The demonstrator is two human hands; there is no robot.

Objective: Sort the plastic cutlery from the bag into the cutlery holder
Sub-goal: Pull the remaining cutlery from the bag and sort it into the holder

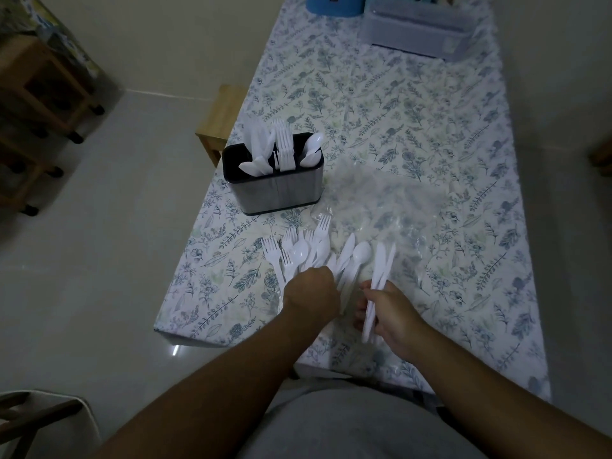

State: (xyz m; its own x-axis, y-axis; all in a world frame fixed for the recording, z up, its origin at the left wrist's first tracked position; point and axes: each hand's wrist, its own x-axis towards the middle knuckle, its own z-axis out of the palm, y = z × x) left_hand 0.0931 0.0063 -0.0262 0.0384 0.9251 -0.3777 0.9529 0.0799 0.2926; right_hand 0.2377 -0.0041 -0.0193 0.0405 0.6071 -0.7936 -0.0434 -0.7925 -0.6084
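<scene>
Task judged partly complete. The dark, oblong metal cutlery holder (273, 180) stands on the floral-clothed table (414, 104), already sorted: white plastic knives in its left compartment, forks in the middle, spoons at right. A loose pile of white plastic cutlery (311, 253) remains unsorted on the crumpled clear plastic bag (390, 207). The right hand (392, 314) grips several white plastic knives (377, 286). The left hand (311, 293) curls over the pile; whether it holds anything cannot be told.
</scene>
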